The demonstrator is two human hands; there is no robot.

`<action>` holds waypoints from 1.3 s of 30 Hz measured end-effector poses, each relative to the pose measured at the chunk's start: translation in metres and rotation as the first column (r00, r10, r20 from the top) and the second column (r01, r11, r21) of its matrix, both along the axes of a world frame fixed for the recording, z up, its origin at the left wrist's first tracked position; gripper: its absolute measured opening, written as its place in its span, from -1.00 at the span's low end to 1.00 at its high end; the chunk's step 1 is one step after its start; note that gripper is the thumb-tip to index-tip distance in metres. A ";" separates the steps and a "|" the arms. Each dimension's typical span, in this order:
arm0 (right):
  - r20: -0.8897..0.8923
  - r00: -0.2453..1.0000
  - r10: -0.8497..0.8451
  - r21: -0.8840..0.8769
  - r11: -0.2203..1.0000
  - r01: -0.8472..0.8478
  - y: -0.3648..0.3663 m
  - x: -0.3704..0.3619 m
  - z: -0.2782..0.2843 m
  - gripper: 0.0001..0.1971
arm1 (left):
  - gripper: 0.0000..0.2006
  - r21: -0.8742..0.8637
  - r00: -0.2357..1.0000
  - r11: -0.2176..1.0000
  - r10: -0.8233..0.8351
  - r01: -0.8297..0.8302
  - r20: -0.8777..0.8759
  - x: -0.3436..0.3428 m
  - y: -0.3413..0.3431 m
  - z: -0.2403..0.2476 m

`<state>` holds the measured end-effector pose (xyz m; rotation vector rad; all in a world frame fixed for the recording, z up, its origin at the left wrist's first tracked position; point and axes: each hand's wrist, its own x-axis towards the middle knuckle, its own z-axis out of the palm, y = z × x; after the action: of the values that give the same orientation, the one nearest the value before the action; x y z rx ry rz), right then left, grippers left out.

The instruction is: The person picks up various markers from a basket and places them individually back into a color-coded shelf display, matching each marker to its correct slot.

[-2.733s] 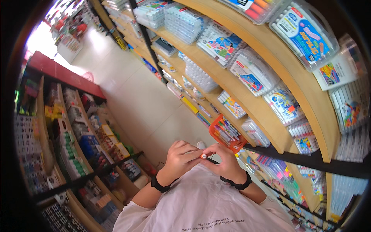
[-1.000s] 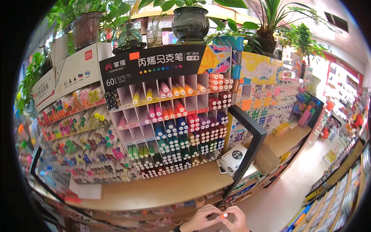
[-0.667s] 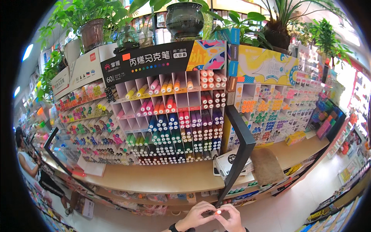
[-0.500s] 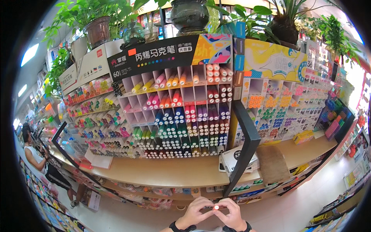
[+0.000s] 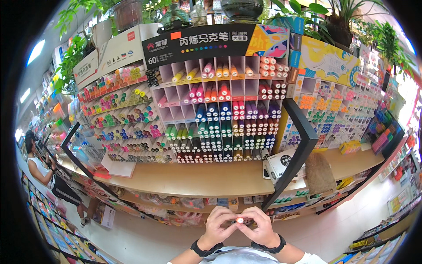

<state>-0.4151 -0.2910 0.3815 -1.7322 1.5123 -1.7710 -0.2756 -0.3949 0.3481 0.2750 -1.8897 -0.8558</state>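
Note:
Between the fingertips of both hands is a marker [image 5: 240,220], its round white end with an orange-red rim facing up toward me. My left hand [image 5: 219,225] pinches it from the left, and my right hand [image 5: 261,225] from the right. Most of the barrel is hidden behind the fingers. Both hands are in front of the wooden shelf edge [image 5: 198,184]. Beyond them stands a compartment rack [image 5: 238,90] filled with rows of coloured markers [image 5: 224,111], round ends outward. Some upper compartments hold only a few markers, and some hold none.
A black metal frame post [image 5: 296,152] juts forward right of the rack. Beside it are white boxes [image 5: 281,166] and a brown cloth [image 5: 319,172]. Potted plants [image 5: 127,17] and a glass jar [image 5: 241,9] stand on top. A person [image 5: 41,171] stands at far left.
My hands, still holding the marker, appear higher and show more of the forearms. The view has tilted down, and the rack sits higher and further right in it.

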 end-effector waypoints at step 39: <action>0.017 1.000 -0.009 0.023 1.000 0.009 -0.015 0.045 0.002 -0.66 | -0.76 0.037 0.998 0.999 0.006 -0.003 -0.070 0.030 -0.024 -0.003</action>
<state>-0.3702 -0.3058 0.3836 -1.6972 1.5299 -1.7615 -0.2454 -0.4189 0.3448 0.2683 -1.8088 -0.8869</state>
